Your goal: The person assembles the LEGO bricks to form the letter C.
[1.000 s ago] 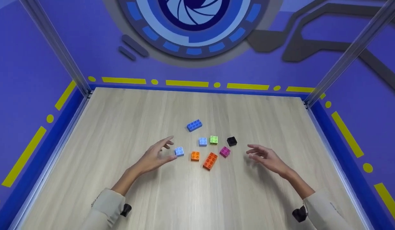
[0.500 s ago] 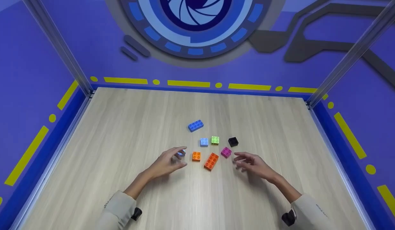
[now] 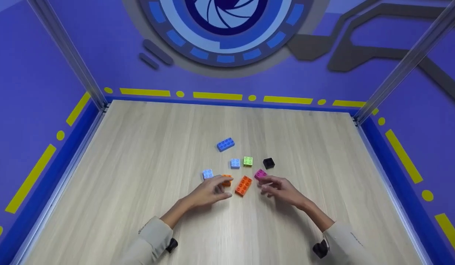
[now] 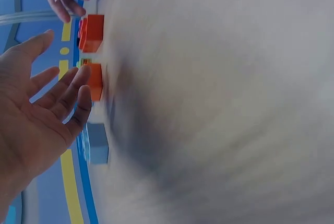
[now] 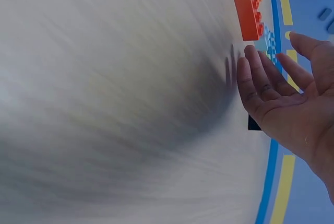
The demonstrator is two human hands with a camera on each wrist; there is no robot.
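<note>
My left hand [image 3: 208, 192] hovers over the near side of the small orange brick [image 3: 226, 180], partly covering it, its fingers loosely bent and holding nothing. A light blue brick [image 3: 207, 174] lies just behind that hand. The long red-orange brick [image 3: 243, 186] lies between both hands; in the right wrist view this long brick [image 5: 247, 14] stands clear of the fingertips. My right hand [image 3: 284, 190], relaxed and empty, is beside the magenta brick [image 3: 260, 174] and overlaps its near edge. In the left wrist view the left hand [image 4: 44, 109] shows spread fingers around nothing.
Farther back on the wooden table [image 3: 157, 147] lie a second light blue brick [image 3: 235, 163], a lime green brick [image 3: 248, 161], a black brick [image 3: 269, 163] and a long blue brick [image 3: 226, 144]. Blue-purple walls enclose the table's back and sides.
My left hand has moved right, past the light blue brick to the small orange one. My right hand has moved left to the magenta brick. The bricks lie as before.
</note>
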